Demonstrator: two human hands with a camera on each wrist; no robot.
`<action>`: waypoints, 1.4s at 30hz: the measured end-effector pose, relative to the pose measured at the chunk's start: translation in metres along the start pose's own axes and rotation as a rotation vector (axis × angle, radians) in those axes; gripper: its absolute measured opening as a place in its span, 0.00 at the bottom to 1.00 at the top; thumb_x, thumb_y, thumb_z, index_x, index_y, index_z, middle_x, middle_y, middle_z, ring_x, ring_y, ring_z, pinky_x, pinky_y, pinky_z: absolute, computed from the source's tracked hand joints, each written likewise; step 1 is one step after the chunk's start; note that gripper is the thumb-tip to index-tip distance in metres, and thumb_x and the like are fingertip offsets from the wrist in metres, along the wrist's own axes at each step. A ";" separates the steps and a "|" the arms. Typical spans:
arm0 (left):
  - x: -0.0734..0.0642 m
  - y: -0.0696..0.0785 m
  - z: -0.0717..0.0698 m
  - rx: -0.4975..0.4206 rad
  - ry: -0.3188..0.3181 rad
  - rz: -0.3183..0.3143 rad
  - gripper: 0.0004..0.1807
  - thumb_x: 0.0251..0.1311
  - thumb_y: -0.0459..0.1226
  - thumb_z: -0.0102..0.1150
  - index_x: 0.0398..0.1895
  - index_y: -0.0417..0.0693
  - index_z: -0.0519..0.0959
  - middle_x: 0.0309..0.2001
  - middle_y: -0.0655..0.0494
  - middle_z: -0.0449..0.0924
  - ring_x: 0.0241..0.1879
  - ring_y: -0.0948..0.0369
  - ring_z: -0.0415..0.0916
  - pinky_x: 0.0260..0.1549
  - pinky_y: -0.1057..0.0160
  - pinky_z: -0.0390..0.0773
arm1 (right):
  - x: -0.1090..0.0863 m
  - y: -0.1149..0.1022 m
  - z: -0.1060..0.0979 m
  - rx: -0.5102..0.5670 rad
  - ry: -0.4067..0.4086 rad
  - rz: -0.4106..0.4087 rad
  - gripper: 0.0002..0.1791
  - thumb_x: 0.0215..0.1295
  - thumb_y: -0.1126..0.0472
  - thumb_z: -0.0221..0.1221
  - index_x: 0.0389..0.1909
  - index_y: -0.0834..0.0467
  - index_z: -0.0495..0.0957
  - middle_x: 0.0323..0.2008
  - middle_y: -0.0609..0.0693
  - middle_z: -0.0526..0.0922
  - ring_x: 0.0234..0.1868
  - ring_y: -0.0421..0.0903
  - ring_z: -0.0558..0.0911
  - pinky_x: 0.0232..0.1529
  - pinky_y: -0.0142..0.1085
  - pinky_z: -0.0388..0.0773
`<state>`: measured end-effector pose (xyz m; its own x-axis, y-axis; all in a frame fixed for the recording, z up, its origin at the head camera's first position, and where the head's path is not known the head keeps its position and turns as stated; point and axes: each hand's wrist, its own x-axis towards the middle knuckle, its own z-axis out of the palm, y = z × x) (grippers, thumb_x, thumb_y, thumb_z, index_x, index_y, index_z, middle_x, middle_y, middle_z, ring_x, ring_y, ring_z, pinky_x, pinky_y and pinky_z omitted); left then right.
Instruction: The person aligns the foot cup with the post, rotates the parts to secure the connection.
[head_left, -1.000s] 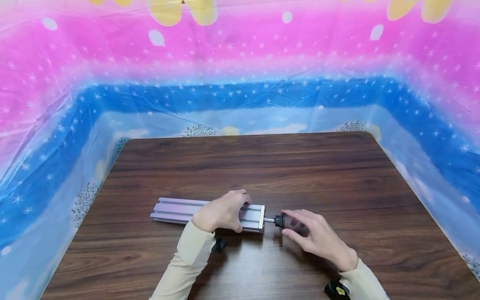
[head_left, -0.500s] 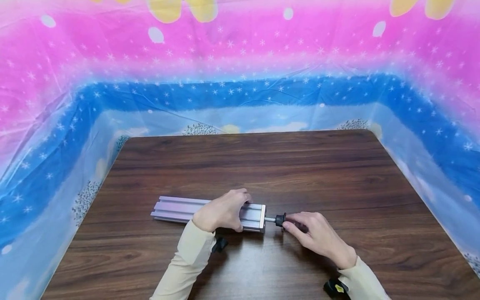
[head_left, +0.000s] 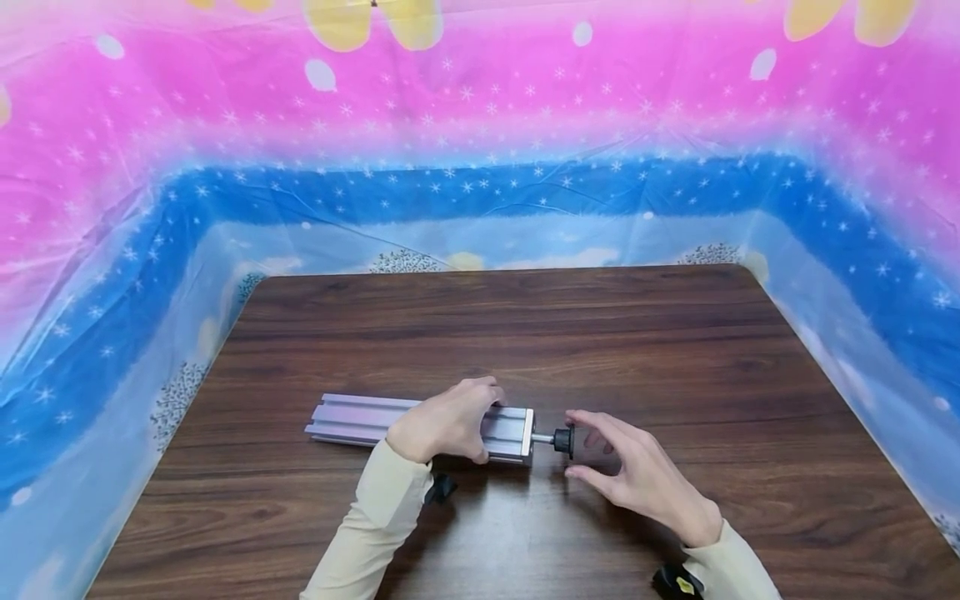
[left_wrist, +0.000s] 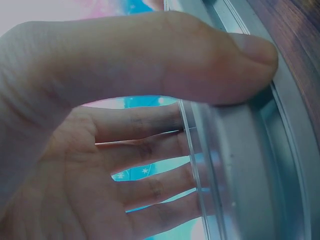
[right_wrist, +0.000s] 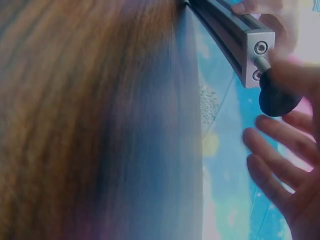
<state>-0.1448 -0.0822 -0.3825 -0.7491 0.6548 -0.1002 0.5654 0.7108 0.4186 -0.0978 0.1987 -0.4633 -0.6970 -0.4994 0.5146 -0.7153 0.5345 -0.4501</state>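
A silver aluminum extrusion [head_left: 360, 417] with lengthwise slots lies on the wooden table. My left hand [head_left: 447, 421] grips it near its right end, with the thumb [left_wrist: 245, 65] over the near slotted side and the fingers across the far side. From the end plate [head_left: 528, 435], which shows bolt heads in the right wrist view, sticks out a metal stud [head_left: 543, 438] carrying a black leveling foot [head_left: 563, 440]. Spread around this foot is my right hand [head_left: 637, 467], its thumb and fingers apart. In the right wrist view the foot [right_wrist: 276, 97] looks blurred, partly behind the thumb.
The brown wooden table [head_left: 510, 333] spreads out around both hands. A pink and blue patterned cloth [head_left: 480, 192] hangs beyond its back and side edges. Black straps sit by both wrists, the right one [head_left: 675, 581] bearing a yellow mark.
My right hand's fingers closed in at the foot half a second ago and are now spread wider apart again. The left hand and the extrusion have kept their place.
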 end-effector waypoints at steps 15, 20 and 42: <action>0.000 -0.001 0.002 -0.014 -0.012 -0.005 0.33 0.34 0.29 0.80 0.50 0.35 0.80 0.45 0.50 0.78 0.39 0.58 0.73 0.41 0.60 0.78 | 0.001 0.001 0.004 -0.011 -0.004 0.013 0.17 0.61 0.59 0.69 0.51 0.59 0.84 0.29 0.36 0.81 0.28 0.29 0.76 0.28 0.27 0.76; 0.000 0.000 0.001 -0.002 -0.009 -0.003 0.33 0.34 0.30 0.80 0.50 0.35 0.80 0.46 0.50 0.78 0.40 0.58 0.73 0.42 0.59 0.78 | 0.004 0.000 0.006 -0.025 -0.020 0.052 0.04 0.67 0.59 0.65 0.39 0.53 0.84 0.25 0.33 0.74 0.24 0.27 0.70 0.24 0.22 0.68; 0.000 -0.001 -0.001 -0.020 -0.031 -0.039 0.35 0.35 0.29 0.80 0.53 0.34 0.80 0.48 0.50 0.78 0.41 0.58 0.73 0.42 0.59 0.79 | 0.002 0.001 0.002 -0.021 0.026 -0.020 0.35 0.54 0.56 0.75 0.64 0.56 0.76 0.50 0.48 0.86 0.39 0.39 0.82 0.39 0.34 0.79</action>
<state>-0.1462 -0.0830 -0.3817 -0.7593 0.6345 -0.1446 0.5285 0.7308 0.4320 -0.1006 0.1966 -0.4643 -0.6809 -0.4922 0.5423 -0.7276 0.5392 -0.4242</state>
